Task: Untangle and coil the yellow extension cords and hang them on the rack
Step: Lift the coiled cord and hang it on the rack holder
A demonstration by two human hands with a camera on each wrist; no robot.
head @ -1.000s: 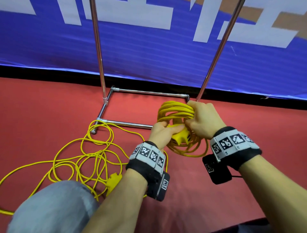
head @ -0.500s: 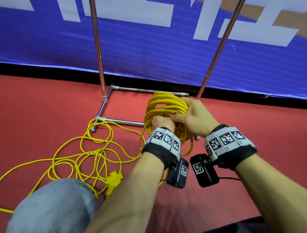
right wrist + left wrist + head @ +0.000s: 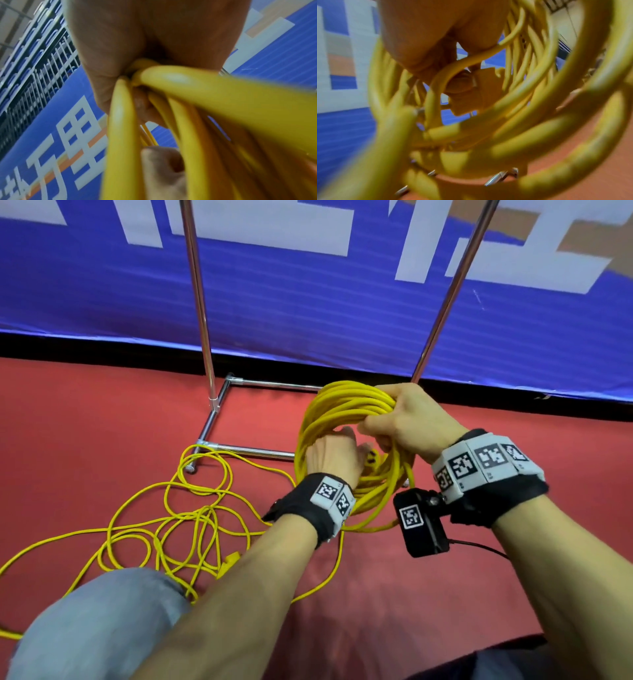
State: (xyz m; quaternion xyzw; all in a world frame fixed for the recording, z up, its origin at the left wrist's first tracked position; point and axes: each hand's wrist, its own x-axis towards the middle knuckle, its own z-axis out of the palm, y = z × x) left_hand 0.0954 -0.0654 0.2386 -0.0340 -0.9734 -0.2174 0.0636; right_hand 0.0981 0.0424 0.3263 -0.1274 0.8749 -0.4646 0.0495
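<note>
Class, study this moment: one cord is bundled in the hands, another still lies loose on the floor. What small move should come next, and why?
Probably pull the plug end through the coil to bind it. The right hand grips the top of the loops, and the left hand reaches into the coil's middle beside that end. The rack stands just behind; hanging can follow once it is bound.
</note>
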